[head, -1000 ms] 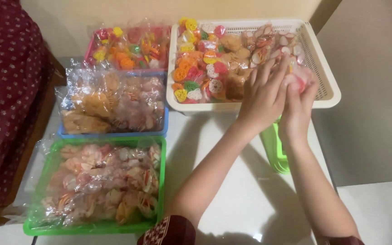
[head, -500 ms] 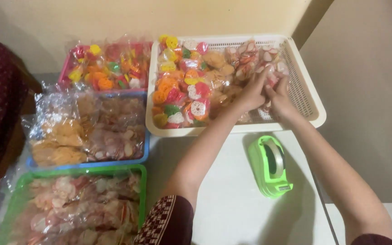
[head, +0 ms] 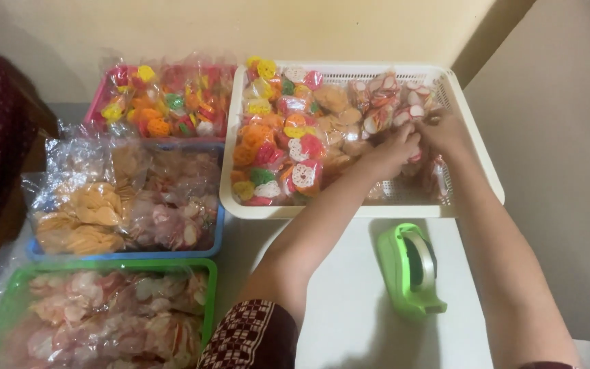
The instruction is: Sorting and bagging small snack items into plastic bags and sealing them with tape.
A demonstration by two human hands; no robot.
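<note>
Item in hand: one small clear packet of red-and-white crackers [head: 414,133], far right in the white basket [head: 476,160], with your left hand [head: 396,147] and right hand [head: 445,130] pressed close together and apparently pinched on it, though your fingers hide the grip itself. Handling: light, slippery film over brittle pieces that crush easily, so take it by the gathered plastic edge, not the middle. Orientation: long axis seems to run left to right, but too little shows to be certain; the green tape dispenser [head: 411,270] sits nearer you on the white table [head: 336,321].
</note>
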